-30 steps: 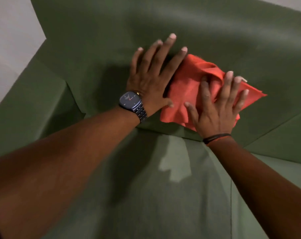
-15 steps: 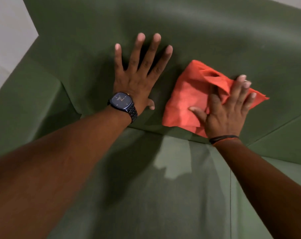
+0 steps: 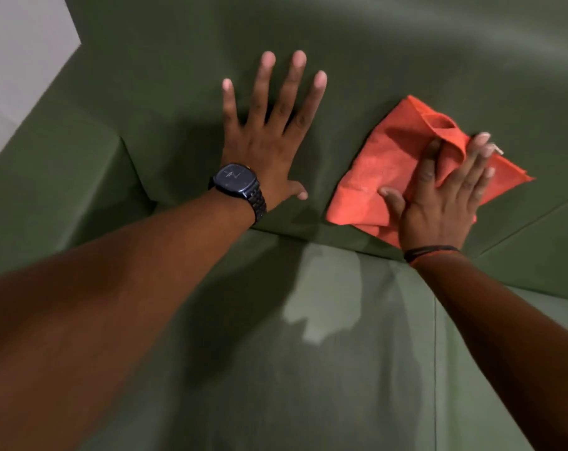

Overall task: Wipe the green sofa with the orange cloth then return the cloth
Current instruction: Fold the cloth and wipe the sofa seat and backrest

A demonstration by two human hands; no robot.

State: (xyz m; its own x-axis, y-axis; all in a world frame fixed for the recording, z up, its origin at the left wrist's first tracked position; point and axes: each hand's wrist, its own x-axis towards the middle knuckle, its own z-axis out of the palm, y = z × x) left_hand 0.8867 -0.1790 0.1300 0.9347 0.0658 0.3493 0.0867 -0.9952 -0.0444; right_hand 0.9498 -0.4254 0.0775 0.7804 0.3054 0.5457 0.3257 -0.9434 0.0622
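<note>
The green sofa [image 3: 406, 43] fills the view, with its backrest ahead and its seat cushions below. An orange cloth [image 3: 383, 167], crumpled and partly folded, lies flat against the lower backrest at the right. My right hand [image 3: 438, 203] presses on the cloth with fingers spread, and a fold of cloth bunches between two fingers. My left hand [image 3: 269, 138], wearing a dark watch, rests flat on the bare backrest to the left of the cloth, fingers apart, not touching the cloth.
The sofa's left armrest [image 3: 48, 177] rises at the left, with a pale wall [image 3: 19, 53] behind it. A seam [image 3: 435, 353] splits the seat cushions at the lower right. A light patch [image 3: 325, 294] falls on the seat.
My left hand came off the cloth and slid left onto bare backrest. My right hand carried the cloth a little to the right along the backrest.
</note>
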